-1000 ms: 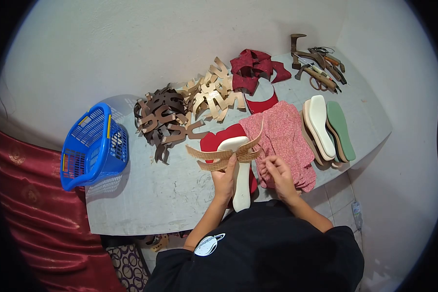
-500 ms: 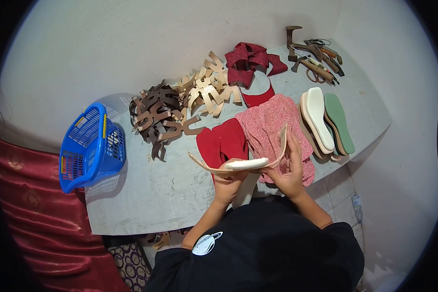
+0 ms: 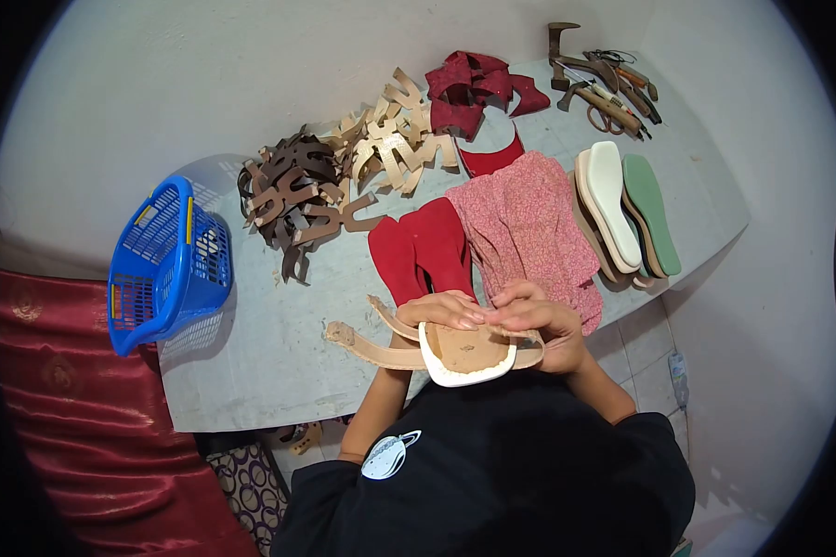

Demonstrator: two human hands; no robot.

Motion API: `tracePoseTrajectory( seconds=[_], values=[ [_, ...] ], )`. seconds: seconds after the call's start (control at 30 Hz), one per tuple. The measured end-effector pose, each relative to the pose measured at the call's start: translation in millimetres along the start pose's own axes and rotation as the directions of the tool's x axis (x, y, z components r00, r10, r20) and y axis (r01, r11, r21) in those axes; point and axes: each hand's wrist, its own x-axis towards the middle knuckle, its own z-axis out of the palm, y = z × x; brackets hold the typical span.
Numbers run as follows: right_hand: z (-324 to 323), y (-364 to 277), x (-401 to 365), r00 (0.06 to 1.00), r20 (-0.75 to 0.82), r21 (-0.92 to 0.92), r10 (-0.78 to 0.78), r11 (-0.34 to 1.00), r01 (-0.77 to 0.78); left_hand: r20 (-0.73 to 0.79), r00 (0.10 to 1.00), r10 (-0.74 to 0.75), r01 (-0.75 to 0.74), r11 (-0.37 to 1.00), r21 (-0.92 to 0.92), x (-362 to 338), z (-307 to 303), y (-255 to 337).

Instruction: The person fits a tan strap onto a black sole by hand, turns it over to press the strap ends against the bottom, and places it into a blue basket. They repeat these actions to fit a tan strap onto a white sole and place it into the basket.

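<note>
Close to my body, both hands hold a white-edged sole (image 3: 467, 375) with its tan underside showing and tan straps (image 3: 372, 351) sticking out at its sides. My left hand (image 3: 441, 309) has its fingers over the upper edge of the sole, at the left. My right hand (image 3: 553, 332) grips the right side, its fingers bent over the sole and the strap beside it. Just beyond the hands lie red fabric pieces (image 3: 423, 251) and a pink patterned cloth (image 3: 529, 223).
A blue basket (image 3: 172, 269) stands at the left. Dark brown straps (image 3: 293, 190), cream straps (image 3: 385, 139) and dark red pieces (image 3: 474, 88) lie along the back. At the right are stacked soles (image 3: 606, 204), a green sole (image 3: 648, 209) and tools (image 3: 608, 102).
The sole has tipped so its tan underside now shows instead of only its edge. The right hand has come down from the raised strap and moved to the sole. The view has shifted slightly.
</note>
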Motion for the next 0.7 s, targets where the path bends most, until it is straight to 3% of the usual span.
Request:
tracePoseTrajectory(
  seconds=[0.2,0.7],
  values=[
    [2.1,-3.0,1.2,0.998,0.07,0.001,-0.006,1.0,0.006,0.007,1.0,-0.001,0.001,1.0,-0.023,0.8,2.9,3.2],
    [2.0,-3.4,-0.4,0.998,0.062,-0.006,-0.02,1.0,0.02,0.0,1.0,0.026,-0.026,0.999,-0.036,0.3,7.4,1.8]
  ],
)
